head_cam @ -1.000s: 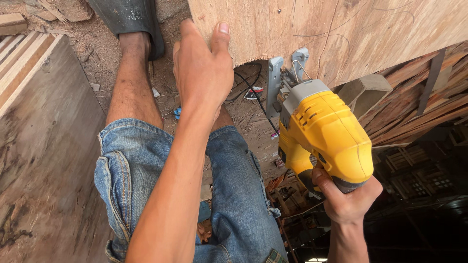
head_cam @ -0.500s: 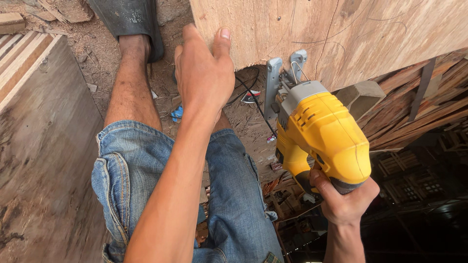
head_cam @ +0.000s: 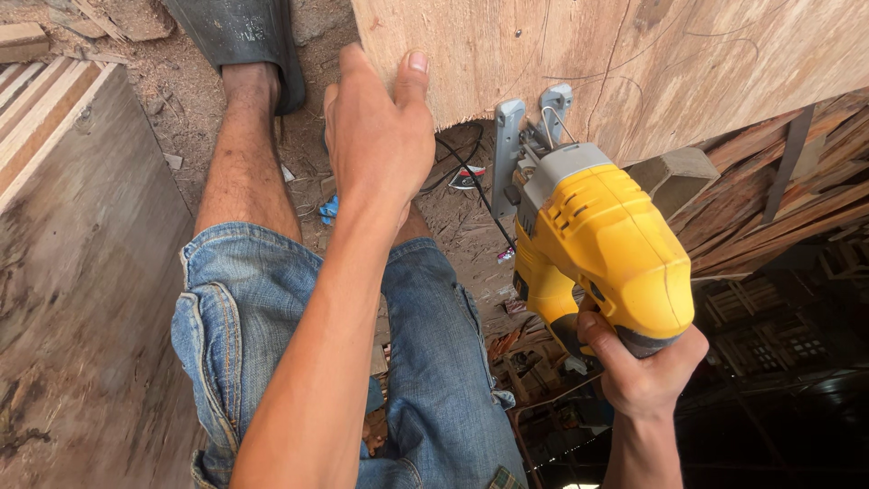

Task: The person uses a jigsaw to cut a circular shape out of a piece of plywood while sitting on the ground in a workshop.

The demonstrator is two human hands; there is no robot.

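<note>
While the right hand (head_cam: 644, 362) stays wrapped round the jigsaw (head_cam: 597, 244) handle, it looks hefty and top-heavy; left hand (head_cam: 378, 136) braces stiff plywood (head_cam: 634, 45), fingers spread.

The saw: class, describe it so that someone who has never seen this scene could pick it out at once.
Start at the big plywood sheet across the top. At its lower edge, right of the left hand pressed on the sheet, sits the saw, held from below by the right hand. Its bright yellow body and grey metal foot stand out from the brown wood all around.
</note>
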